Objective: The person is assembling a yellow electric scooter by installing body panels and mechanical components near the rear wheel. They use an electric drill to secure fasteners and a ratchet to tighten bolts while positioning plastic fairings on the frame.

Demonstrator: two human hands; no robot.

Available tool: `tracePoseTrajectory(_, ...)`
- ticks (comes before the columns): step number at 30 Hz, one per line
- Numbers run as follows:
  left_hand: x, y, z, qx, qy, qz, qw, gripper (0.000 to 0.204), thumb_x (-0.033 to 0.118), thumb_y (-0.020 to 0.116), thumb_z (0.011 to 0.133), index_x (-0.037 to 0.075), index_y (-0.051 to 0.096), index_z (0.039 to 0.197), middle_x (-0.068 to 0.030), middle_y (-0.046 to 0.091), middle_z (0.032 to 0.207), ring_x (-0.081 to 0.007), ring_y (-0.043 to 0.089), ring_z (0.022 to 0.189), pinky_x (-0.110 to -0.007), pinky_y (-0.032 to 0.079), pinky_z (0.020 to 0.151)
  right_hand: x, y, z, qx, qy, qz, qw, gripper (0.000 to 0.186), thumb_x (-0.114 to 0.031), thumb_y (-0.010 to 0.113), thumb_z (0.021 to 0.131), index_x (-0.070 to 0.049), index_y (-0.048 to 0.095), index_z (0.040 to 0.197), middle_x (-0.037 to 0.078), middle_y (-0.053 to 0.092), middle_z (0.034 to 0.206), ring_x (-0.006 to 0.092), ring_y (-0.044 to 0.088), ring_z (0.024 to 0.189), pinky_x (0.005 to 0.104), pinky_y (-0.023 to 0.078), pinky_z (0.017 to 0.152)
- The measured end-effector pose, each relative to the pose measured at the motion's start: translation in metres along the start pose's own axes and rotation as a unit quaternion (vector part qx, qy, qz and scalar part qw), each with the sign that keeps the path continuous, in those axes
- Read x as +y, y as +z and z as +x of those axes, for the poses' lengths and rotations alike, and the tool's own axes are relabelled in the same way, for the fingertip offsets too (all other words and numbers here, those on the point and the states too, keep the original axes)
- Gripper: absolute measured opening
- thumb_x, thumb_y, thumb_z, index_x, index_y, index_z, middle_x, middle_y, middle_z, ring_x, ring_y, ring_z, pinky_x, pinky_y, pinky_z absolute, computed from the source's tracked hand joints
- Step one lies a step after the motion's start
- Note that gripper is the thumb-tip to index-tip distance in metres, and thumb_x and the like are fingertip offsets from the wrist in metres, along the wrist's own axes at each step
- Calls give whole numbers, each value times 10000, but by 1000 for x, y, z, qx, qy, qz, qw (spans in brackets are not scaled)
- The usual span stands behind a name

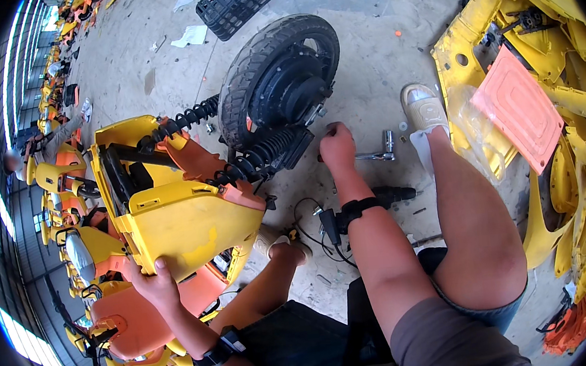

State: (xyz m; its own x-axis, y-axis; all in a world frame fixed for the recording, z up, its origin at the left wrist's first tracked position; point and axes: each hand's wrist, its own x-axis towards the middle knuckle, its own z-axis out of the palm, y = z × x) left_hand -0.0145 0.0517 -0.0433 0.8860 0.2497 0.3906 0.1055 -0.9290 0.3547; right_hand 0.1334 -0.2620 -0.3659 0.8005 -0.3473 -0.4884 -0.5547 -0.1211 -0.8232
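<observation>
My left hand (pixel 156 284) grips the lower edge of a yellow body panel (pixel 188 225), thumb on its outer face. The panel belongs to a tipped-over scooter rear section, with orange inner parts (pixel 188 156) and two black coil-spring shock absorbers (pixel 255 155). Beyond these stands a black wheel (pixel 279 78) with a knobby tire and a hub axle (pixel 314 114). Just below the axle, my right hand (pixel 338 149) is closed. A ratchet wrench (pixel 375 156) with a socket runs behind that hand; whether the fingers hold its handle is hidden.
A dark power tool (pixel 393 194) and a cable lie on the floor between my legs. Yellow panels (pixel 457 54) and an orange cover (pixel 522 111) are heaped at right. A black crate (pixel 233 5) lies beyond the wheel. Scooters crowd the left, where another person (pixel 43 147) is.
</observation>
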Motion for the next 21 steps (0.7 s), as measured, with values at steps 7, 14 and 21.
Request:
tracePoseTrajectory(7,6,-5,0,-28,-51,17,998,734,633,663,842,-37,584,1131,-154,540,1109,-283,530,1040,-410,429,922,-10,-17,15,-233,27,-132,963,514,-19,517,791,-125,569,1292,157,588,1190,372,599,1057,463,491,884)
tracePoseTrajectory(14,7,-5,-3,-13,-46,20,999,749,631,676,839,-37,568,1160,-125,546,1095,-240,542,1009,-379,447,895,-23,-8,-16,170,-156,42,972,446,-46,530,783,-127,641,1207,191,649,1125,387,620,1048,446,501,887)
tracePoseTrajectory(21,2,-8,-4,-18,-55,27,998,801,648,678,830,-45,550,1209,-119,558,1090,-232,550,1006,-375,452,896,-19,-19,-3,-115,34,-82,989,560,38,527,770,-104,540,1311,161,582,1192,370,551,1123,457,462,935)
